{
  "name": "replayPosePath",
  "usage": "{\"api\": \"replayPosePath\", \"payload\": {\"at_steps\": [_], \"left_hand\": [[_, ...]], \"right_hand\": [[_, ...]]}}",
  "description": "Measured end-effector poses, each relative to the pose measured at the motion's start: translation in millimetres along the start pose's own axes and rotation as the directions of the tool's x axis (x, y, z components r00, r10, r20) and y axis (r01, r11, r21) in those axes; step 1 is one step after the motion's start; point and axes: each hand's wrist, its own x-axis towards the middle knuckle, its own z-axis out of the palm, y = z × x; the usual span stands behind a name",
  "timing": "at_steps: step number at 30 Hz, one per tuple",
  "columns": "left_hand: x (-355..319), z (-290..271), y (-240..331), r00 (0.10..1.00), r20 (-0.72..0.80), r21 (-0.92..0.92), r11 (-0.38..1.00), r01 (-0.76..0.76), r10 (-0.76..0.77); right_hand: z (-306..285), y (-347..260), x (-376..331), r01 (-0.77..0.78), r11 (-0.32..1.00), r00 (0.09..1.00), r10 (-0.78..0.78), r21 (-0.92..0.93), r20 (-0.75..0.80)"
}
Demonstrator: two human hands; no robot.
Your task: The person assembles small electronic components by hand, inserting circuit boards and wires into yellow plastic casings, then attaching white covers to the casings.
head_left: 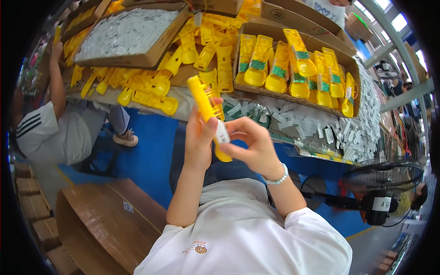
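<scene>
Above my lap I hold a long yellow plastic housing point(201, 98) with small prongs along one side, tilted with its top to the left. My left hand point(196, 146) is closed around its middle, with the thumb on the front. A white rectangular piece point(222, 133) sits against the lower part of the housing. My right hand point(254, 140) has its fingers and thumb closed on this white piece and the housing beside it. Whether the piece is fixed in the housing I cannot tell. The inner side of the housing is partly hidden by my fingers.
Ahead on the bench, a carton point(293, 101) holds several yellow housings with green parts. White pieces point(353, 137) lie heaped to its right. Loose yellow housings point(151, 89) and a carton of white pieces point(133, 34) are left. A fan point(380, 192) stands right; a co-worker point(57, 133) sits left.
</scene>
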Motion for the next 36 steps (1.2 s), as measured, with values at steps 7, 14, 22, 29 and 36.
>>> {"api": "replayPosePath", "payload": {"at_steps": [7,14,22,29,36], "left_hand": [[-4.9,-13.1,-20.7,0.989,0.027,0.14,0.981,0.137,-0.142],[-14.0,-42.7,-31.4,0.952,-0.163,0.058,0.961,0.272,-0.259],[-26.8,-83.3,-37.1,0.935,-0.212,0.051,0.952,0.302,-0.285],[-29.4,-118.5,-27.0,0.905,-0.337,0.083,0.949,0.303,-0.26],[-41.2,-134.4,-9.2,0.868,-0.471,0.077,0.972,0.22,-0.159]], "right_hand": [[-108.9,-34.5,1.1,0.02,0.773,0.601,-0.517,-0.635,-0.61],[-163.6,-43.8,42.8,-0.329,0.164,0.797,-0.48,-0.93,-0.367],[-152.5,-78.8,68.6,-0.262,-0.317,0.941,-0.292,-0.912,-0.169],[-81.4,-117.1,229.3,0.265,0.367,0.906,-0.412,-0.892,0.099],[-71.6,-37.7,398.5,0.052,0.009,0.968,-0.246,-0.999,0.048]]}}
